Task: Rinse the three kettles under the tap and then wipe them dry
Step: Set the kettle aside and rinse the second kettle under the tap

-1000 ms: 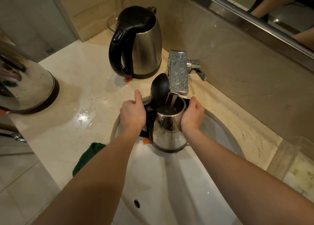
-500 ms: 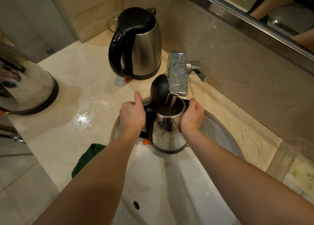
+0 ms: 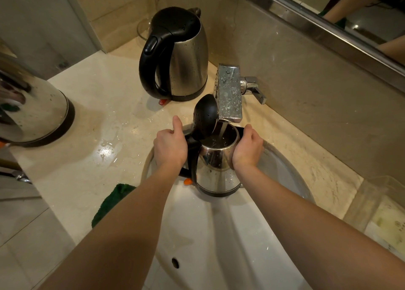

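Head view, centre of the frame: both hands hold one steel kettle [image 3: 219,165] upright over the white basin [image 3: 219,235], directly under the square chrome tap [image 3: 230,92]. The left hand [image 3: 171,147] is wrapped round the kettle's black handle with the thumb pointing up; the right hand [image 3: 247,149] curls against the steel body on the opposite side, just below the rim. The black lid [image 3: 205,116] stands flipped open, its top edge close beside the tap spout (whether they touch cannot be told). A thin stream of water [image 3: 221,129] falls from the spout into the kettle's mouth, and water shows inside.

Above centre, a second kettle [image 3: 179,55] with a black lid and handle stands closed on the pale stone surface [image 3: 98,105], droplets on its side. A third kettle [image 3: 32,110] is cut off by the left edge, its shiny body and dark base showing. Wet patches glint on the surface between this one and the basin. A green cloth [image 3: 111,202] lies at the surface's near edge, lower left, partly hidden by the left forearm. A mirror [image 3: 350,16] runs across the upper right, and a clear container [image 3: 372,202] sits at the right edge.
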Demonstrator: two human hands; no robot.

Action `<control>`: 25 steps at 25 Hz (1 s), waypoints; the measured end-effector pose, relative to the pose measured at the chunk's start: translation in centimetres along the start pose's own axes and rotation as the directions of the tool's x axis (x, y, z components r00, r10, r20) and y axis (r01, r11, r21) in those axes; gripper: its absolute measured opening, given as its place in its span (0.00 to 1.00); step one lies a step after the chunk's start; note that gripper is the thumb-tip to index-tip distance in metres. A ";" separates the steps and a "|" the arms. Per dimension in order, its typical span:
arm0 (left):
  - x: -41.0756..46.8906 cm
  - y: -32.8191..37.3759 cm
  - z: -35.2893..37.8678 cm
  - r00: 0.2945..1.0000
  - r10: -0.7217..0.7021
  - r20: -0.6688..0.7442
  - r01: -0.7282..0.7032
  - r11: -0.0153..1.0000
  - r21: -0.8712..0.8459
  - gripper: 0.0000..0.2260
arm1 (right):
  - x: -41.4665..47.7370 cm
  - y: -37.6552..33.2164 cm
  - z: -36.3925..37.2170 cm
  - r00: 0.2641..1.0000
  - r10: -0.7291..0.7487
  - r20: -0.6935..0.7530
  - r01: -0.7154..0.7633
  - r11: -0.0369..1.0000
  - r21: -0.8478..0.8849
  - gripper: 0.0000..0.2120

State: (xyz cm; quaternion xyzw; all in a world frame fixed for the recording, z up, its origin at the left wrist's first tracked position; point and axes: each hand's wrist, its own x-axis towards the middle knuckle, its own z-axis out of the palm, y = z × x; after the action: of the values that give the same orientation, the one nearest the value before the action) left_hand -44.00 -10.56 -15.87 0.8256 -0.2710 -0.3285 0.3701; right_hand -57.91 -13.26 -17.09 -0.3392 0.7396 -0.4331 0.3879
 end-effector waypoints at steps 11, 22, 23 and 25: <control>0.3 -0.1 0.1 1.000 -0.004 -0.004 0.004 1.000 0.002 0.26 | 0.5 0.7 0.3 1.000 0.009 -0.011 -0.010 1.000 -0.014 0.21; 0.2 -0.1 0.1 1.000 0.006 0.000 -0.006 1.000 -0.005 0.26 | 0.4 0.4 0.2 1.000 0.014 -0.012 -0.014 1.000 -0.016 0.20; 0.2 -0.1 0.1 1.000 0.005 0.002 -0.005 1.000 -0.007 0.26 | 0.4 0.4 0.2 1.000 0.014 -0.012 -0.014 1.000 -0.016 0.20; 0.2 -0.2 0.1 1.000 0.000 0.000 0.000 1.000 -0.008 0.26 | 0.4 0.4 0.3 1.000 0.012 -0.009 -0.012 1.000 -0.016 0.20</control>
State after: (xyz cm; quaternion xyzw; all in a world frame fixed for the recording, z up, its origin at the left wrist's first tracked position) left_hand -43.91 -10.67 -16.15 0.8240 -0.2697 -0.3298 0.3736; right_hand -57.93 -13.53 -17.68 -0.3359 0.7467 -0.4265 0.3843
